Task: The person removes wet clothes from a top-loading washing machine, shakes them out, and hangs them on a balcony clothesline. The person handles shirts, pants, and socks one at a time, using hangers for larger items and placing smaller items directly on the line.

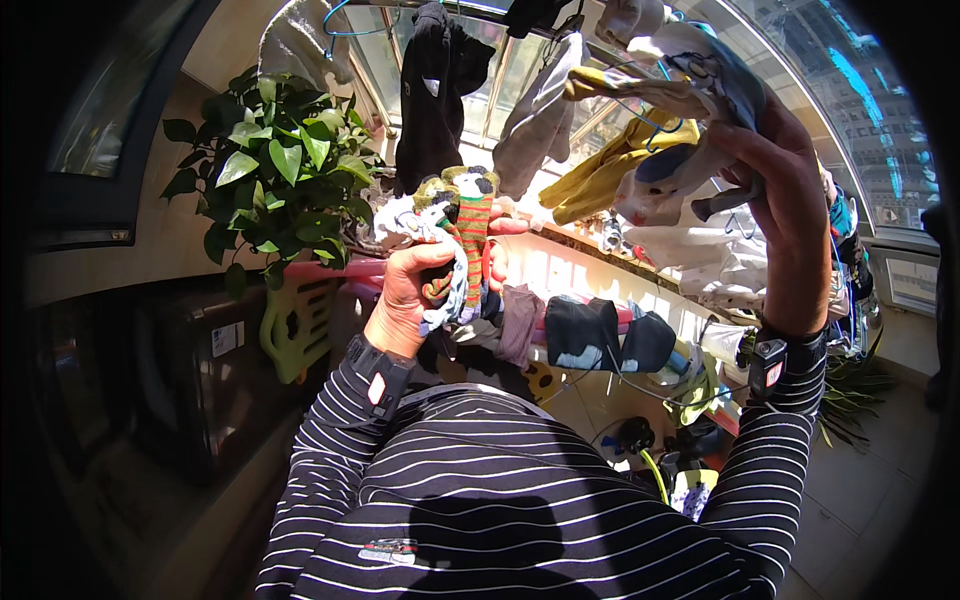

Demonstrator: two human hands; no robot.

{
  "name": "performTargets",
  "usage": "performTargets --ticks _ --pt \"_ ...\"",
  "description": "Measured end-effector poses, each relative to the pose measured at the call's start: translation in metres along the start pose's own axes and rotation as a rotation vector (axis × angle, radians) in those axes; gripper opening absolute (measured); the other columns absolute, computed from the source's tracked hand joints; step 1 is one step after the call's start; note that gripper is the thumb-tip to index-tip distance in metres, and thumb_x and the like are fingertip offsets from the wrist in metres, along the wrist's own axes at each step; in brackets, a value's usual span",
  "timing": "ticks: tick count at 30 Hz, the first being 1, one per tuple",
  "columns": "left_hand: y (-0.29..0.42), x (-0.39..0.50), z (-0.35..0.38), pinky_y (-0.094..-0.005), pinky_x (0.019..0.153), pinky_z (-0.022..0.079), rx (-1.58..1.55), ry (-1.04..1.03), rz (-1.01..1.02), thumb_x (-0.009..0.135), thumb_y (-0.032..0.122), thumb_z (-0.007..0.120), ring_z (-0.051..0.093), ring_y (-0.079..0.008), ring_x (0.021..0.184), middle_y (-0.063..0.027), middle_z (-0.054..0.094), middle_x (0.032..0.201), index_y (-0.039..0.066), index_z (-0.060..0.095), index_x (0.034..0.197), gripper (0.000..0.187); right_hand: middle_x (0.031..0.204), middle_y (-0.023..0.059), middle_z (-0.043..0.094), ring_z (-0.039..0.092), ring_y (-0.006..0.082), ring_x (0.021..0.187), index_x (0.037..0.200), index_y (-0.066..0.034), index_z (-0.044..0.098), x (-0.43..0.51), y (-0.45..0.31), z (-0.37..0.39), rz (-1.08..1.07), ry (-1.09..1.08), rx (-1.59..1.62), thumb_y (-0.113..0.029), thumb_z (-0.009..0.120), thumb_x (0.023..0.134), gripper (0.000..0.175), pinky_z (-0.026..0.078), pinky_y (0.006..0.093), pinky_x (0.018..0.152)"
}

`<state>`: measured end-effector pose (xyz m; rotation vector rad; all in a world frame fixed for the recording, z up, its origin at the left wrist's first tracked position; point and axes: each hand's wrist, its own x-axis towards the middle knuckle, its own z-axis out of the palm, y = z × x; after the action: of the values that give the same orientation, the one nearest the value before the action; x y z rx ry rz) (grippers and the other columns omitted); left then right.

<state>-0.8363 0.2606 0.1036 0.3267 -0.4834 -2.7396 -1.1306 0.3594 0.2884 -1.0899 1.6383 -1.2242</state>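
Observation:
My left hand (431, 281) grips a bunch of socks in front of my chest. Among them are red-and-green striped socks (474, 232) with dark and white patches near one end, and a white-and-blue sock (454, 296). Up at the right, my right hand (780, 161) is raised among hanging laundry. Its thumb and fingers pinch a pale grey sock (731, 82), partly hidden by the hand. Close by, a blue wire hanger (664, 127) shows between the garments, beside a yellow garment (622, 165) and a white patterned cloth (649, 195).
A leafy potted plant (292, 161) stands at the left, above a green slotted plastic piece (296, 322). Black clothing (435, 97) hangs before the window. Below, dark cloths (581, 334) and a mauve cloth (520, 322) drape over a rail. Cables run across to my right wrist.

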Motion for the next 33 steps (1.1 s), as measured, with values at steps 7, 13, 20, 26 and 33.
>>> performTargets --ticks 7,13,20,26,33 --pt "-0.008 0.001 0.008 -0.0399 0.080 0.056 -0.110 0.029 -0.110 0.077 0.005 0.059 0.067 -0.0348 0.083 -0.0262 0.065 0.098 -0.011 0.053 0.117 0.044 0.101 0.0021 0.057 0.052 0.0068 0.086 0.125 0.0023 0.046 -0.007 0.058 0.104 0.111 -0.251 -0.079 -0.009 0.068 0.079 0.052 0.044 0.0207 0.075" --pt "-0.012 0.008 0.002 -0.0336 0.069 0.057 -0.078 0.147 -0.198 0.084 0.009 0.060 0.068 -0.0259 0.074 -0.0194 0.068 0.084 -0.007 0.062 0.098 0.021 0.089 0.0134 0.064 0.060 0.0144 0.078 0.116 0.0044 0.050 -0.011 0.062 0.102 -0.056 -0.086 -0.436 -0.005 0.066 0.077 0.043 0.048 0.0280 0.072" --pt "-0.013 0.014 0.009 -0.0391 0.073 0.058 -0.115 0.121 -0.135 0.085 0.012 0.056 0.068 -0.0317 0.077 -0.0241 0.067 0.088 -0.009 0.059 0.104 0.028 0.089 0.0059 0.061 0.054 0.0083 0.074 0.116 0.0043 0.049 -0.011 0.080 0.101 0.124 -0.170 -0.164 -0.008 0.072 0.078 0.046 0.047 0.0252 0.064" --pt "-0.013 0.014 0.014 -0.0424 0.077 0.057 -0.171 0.043 -0.153 0.084 0.014 0.056 0.068 -0.0341 0.081 -0.0249 0.066 0.092 -0.009 0.054 0.115 0.038 0.077 0.0003 0.056 0.049 0.0054 0.064 0.106 0.0019 0.054 -0.013 0.083 0.102 0.233 -0.154 -0.045 -0.011 0.071 0.080 0.034 0.041 0.0225 0.055" --pt "-0.019 0.013 0.022 -0.0477 0.089 0.052 -0.220 0.000 -0.153 0.081 0.013 0.055 0.063 -0.0393 0.096 -0.0283 0.059 0.111 -0.012 0.045 0.123 0.051 0.076 0.0001 0.056 0.048 0.0050 0.062 0.100 0.0022 0.054 -0.016 0.082 0.105 0.285 -0.197 0.123 -0.005 0.068 0.082 0.024 0.040 0.0211 0.056"
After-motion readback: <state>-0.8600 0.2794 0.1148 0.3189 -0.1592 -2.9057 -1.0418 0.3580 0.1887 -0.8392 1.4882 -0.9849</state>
